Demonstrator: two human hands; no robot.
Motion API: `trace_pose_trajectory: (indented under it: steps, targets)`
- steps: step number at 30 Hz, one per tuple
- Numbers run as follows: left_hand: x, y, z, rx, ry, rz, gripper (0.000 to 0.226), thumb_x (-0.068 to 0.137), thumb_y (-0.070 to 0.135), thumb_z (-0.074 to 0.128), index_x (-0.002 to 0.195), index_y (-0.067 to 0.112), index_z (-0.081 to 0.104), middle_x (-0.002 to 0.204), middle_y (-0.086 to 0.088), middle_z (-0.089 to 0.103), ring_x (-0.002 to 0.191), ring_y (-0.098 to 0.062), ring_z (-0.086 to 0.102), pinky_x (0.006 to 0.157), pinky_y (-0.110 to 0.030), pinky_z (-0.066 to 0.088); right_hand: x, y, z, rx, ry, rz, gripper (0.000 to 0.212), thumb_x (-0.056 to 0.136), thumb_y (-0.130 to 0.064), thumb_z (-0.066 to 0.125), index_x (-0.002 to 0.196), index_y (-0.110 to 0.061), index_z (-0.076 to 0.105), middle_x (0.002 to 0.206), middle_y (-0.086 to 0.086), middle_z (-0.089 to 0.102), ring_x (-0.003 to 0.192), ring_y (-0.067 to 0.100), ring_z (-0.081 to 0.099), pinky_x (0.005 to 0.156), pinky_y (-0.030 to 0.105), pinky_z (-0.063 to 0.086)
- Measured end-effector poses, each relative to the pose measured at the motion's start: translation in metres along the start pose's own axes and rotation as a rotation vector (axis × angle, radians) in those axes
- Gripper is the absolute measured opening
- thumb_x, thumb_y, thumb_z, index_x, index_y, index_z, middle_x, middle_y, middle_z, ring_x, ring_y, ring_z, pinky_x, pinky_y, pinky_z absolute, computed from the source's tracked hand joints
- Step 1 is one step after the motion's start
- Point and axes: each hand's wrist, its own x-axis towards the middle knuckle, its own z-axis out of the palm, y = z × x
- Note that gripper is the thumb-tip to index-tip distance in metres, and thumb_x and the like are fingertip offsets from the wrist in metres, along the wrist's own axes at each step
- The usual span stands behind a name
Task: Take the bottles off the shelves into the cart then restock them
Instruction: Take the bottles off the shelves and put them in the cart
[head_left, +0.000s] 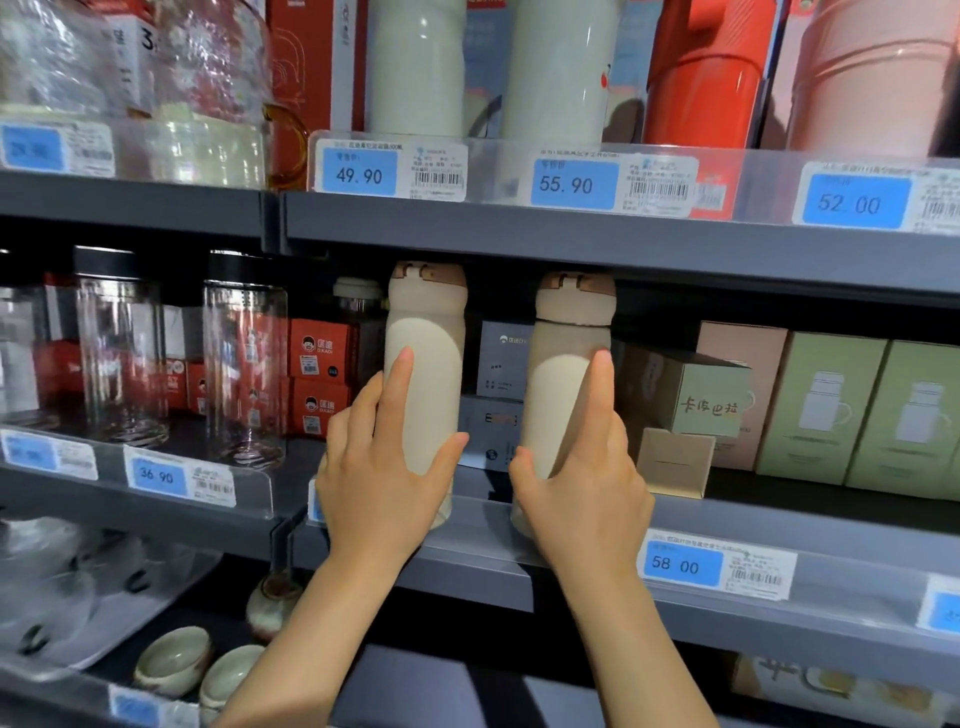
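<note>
Two cream bottles stand upright on the middle shelf (779, 525), caps up under the shelf above and bases at the front lip. The left bottle (426, 364) leans a little to the left; the right bottle (563, 374) stands nearly straight. Both are matte beige with a paler oval panel and a tan domed cap.

The left hand (374, 478) grips the left bottle low down, thumb wrapped across the front, forefinger stretched up its side. The right hand (582, 483) holds the right bottle the same way, forefinger pointing up.

Between the bottles, grey boxes (501, 358) sit behind. Left of them stand red boxes (319, 379) and clear glass jars (244, 364); to the right are green boxes (831, 410). A price tag (717, 566) reading 58.00 hangs on the lip below the right hand.
</note>
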Motion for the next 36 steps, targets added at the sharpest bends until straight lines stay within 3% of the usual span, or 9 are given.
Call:
trace_pose_trajectory:
  steps: [4, 7, 12, 20, 24, 30, 36]
  targets:
    - [0.001, 0.001, -0.004, -0.074, -0.019, -0.029, 0.088, 0.08, 0.046, 0.072, 0.142, 0.052, 0.01, 0.149, 0.008, 0.041, 0.13, -0.027, 0.043, 0.088, -0.039, 0.04, -0.001, -0.001, 0.001, 0.027, 0.061, -0.039, 0.104, 0.082, -0.037, 0.066, 0.145, -0.041, -0.017, 0.128, 0.003, 0.048, 0.1, 0.026, 0.057, 0.067, 0.031, 0.034]
    - [0.002, -0.004, -0.004, -0.098, -0.014, -0.054, 0.082, 0.085, 0.043, 0.069, 0.141, 0.055, 0.011, 0.151, 0.01, 0.039, 0.135, -0.022, 0.039, 0.094, -0.045, 0.042, 0.0, -0.003, 0.003, 0.08, 0.064, -0.071, 0.103, 0.079, -0.037, 0.071, 0.142, -0.045, -0.01, 0.127, 0.003, 0.051, 0.102, 0.027, 0.057, 0.067, 0.033, 0.037]
    - [-0.002, -0.006, -0.002, -0.114, 0.046, -0.04, 0.072, 0.081, 0.052, 0.051, 0.142, 0.055, 0.013, 0.149, 0.006, 0.04, 0.132, -0.02, 0.04, 0.093, -0.04, 0.038, 0.002, -0.016, 0.01, 0.134, 0.107, -0.105, 0.105, 0.074, -0.034, 0.077, 0.143, -0.044, -0.001, 0.121, 0.006, 0.053, 0.094, 0.03, 0.06, 0.068, 0.038, 0.046]
    - [-0.001, -0.008, 0.002, -0.056, 0.077, -0.074, 0.082, 0.086, 0.036, 0.069, 0.145, 0.049, 0.014, 0.15, 0.006, 0.039, 0.127, -0.018, 0.037, 0.091, -0.049, 0.044, -0.003, -0.019, 0.015, 0.043, 0.092, -0.069, 0.107, 0.068, -0.043, 0.08, 0.147, -0.033, 0.008, 0.116, 0.006, 0.056, 0.086, 0.03, 0.063, 0.055, 0.039, 0.049]
    - [-0.001, -0.006, 0.001, -0.042, 0.051, -0.066, 0.081, 0.085, 0.037, 0.065, 0.146, 0.047, 0.011, 0.151, 0.007, 0.036, 0.129, -0.021, 0.037, 0.09, -0.051, 0.045, -0.004, -0.02, 0.016, 0.024, 0.098, -0.064, 0.108, 0.066, -0.044, 0.08, 0.147, -0.031, 0.01, 0.113, 0.007, 0.057, 0.082, 0.03, 0.062, 0.05, 0.037, 0.049]
    - [-0.001, -0.005, 0.002, 0.003, 0.044, -0.078, 0.073, 0.082, 0.051, 0.045, 0.147, 0.041, 0.013, 0.148, 0.001, 0.04, 0.126, -0.026, 0.042, 0.084, -0.05, 0.048, -0.006, -0.02, 0.016, 0.024, 0.065, -0.068, 0.101, 0.072, -0.044, 0.074, 0.145, -0.036, 0.005, 0.121, 0.006, 0.053, 0.092, 0.032, 0.061, 0.055, 0.039, 0.049]
    - [-0.001, -0.006, 0.002, -0.04, 0.069, -0.116, 0.077, 0.085, 0.038, 0.065, 0.145, 0.041, 0.017, 0.148, 0.002, 0.04, 0.128, -0.024, 0.039, 0.092, -0.048, 0.043, -0.005, -0.018, 0.018, 0.007, 0.103, -0.088, 0.104, 0.067, -0.049, 0.078, 0.147, -0.03, 0.013, 0.119, 0.007, 0.058, 0.086, 0.031, 0.063, 0.049, 0.039, 0.052]
